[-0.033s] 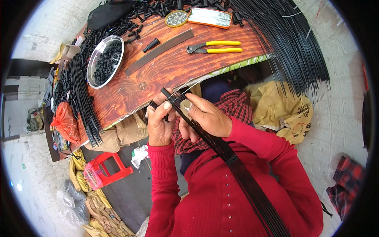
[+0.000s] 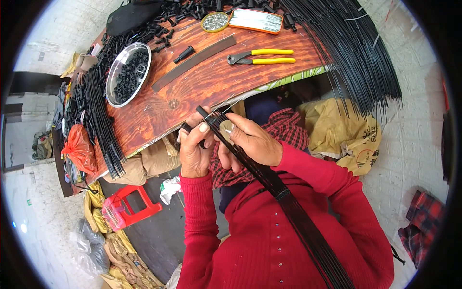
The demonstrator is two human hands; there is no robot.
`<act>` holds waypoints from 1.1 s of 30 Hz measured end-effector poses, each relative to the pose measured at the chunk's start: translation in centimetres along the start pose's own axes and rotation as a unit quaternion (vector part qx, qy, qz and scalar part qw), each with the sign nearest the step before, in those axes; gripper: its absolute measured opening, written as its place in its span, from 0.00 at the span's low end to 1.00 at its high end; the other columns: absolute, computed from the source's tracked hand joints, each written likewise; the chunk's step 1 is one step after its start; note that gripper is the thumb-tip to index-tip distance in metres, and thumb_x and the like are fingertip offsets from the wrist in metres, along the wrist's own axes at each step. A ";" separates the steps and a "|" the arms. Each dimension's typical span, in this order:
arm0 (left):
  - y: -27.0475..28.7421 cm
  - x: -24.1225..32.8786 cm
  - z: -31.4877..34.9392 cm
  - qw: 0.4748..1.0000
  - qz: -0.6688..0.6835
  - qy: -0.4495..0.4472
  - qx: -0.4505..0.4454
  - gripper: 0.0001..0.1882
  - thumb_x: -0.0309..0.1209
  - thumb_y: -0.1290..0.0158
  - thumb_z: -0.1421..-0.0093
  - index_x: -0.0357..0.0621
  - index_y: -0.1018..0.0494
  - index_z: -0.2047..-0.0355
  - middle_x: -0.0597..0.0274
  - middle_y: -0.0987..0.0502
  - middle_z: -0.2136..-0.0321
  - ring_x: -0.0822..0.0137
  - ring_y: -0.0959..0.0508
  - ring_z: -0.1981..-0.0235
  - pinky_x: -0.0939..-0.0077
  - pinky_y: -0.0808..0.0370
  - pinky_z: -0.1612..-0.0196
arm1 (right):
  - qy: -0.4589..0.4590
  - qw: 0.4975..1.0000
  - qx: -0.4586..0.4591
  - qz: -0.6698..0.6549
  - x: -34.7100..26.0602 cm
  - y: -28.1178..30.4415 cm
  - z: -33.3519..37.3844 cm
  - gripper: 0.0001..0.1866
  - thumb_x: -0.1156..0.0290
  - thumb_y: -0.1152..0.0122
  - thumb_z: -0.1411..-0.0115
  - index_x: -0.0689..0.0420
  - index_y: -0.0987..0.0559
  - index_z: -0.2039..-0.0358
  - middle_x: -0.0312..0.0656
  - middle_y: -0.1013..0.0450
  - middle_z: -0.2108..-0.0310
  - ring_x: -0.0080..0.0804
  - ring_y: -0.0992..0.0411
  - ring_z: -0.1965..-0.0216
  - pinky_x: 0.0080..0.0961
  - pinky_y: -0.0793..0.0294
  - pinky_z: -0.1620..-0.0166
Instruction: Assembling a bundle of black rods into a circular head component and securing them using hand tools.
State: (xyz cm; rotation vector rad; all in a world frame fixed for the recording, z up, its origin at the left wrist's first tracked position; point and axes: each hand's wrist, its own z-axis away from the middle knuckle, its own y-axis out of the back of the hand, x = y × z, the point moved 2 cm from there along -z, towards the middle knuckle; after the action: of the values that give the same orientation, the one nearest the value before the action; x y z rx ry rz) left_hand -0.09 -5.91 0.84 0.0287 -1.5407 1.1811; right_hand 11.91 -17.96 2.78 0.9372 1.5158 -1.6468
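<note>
Held slantwise across my red sweater is a bundle of thin black rods (image 2: pixel 308 221), which look like umbrella ribs. A tie binds them partway down. My left hand (image 2: pixel 195 149) is closed around the upper end, its thumb pressed near a black end piece (image 2: pixel 204 113). A dark tubular part (image 2: pixel 186 128) also sits in its fingers. My right hand (image 2: pixel 252 142) pinches the rods just beside it, thumb over a pale round disc (image 2: pixel 226 127). A thin wire (image 2: pixel 231 107) sticks out between the hands toward the table edge. The fingertips partly hide the rod ends.
Yellow-handled pliers (image 2: pixel 264 57), a dark flat strip (image 2: pixel 195 63) and a metal bowl (image 2: pixel 111 89) of small black parts lie on the wooden table (image 2: pixel 163 103). Behind are a tray of pale pins (image 2: pixel 255 20) and more black rods (image 2: pixel 356 58). A red stool (image 2: pixel 139 219) stands at left.
</note>
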 end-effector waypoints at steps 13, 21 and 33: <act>-0.2 0.1 0.5 0.998 -0.032 0.034 0.041 0.20 0.25 0.43 0.40 0.35 0.25 0.47 0.61 0.19 0.65 0.79 0.34 0.80 0.85 0.36 0.75 | -0.006 0.999 -0.014 -0.034 -0.4 0.4 -0.4 0.24 0.54 0.56 0.26 0.65 0.35 0.46 0.54 0.22 0.67 0.30 0.25 0.81 0.19 0.25 0.77; 0.2 0.7 0.2 0.999 -0.034 0.022 -0.006 0.19 0.24 0.41 0.42 0.35 0.23 0.50 0.61 0.19 0.64 0.78 0.33 0.78 0.84 0.34 0.73 | -0.016 0.997 -0.014 -0.076 0.7 0.6 -0.8 0.28 0.51 0.51 0.28 0.64 0.35 0.43 0.55 0.22 0.64 0.30 0.24 0.79 0.20 0.24 0.76; 0.2 0.2 0.2 0.995 0.066 0.051 -0.056 0.21 0.23 0.42 0.41 0.33 0.25 0.47 0.60 0.19 0.61 0.79 0.34 0.79 0.86 0.35 0.73 | -0.045 0.997 -0.019 -0.061 0.3 0.9 -0.8 0.26 0.54 0.51 0.28 0.65 0.36 0.44 0.56 0.24 0.59 0.32 0.23 0.77 0.21 0.22 0.76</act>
State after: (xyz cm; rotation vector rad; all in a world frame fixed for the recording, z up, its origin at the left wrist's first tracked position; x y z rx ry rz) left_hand -0.41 -5.83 0.93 -0.2064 -1.5342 1.1789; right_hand 12.56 -17.25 2.09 0.7529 1.5650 -1.7158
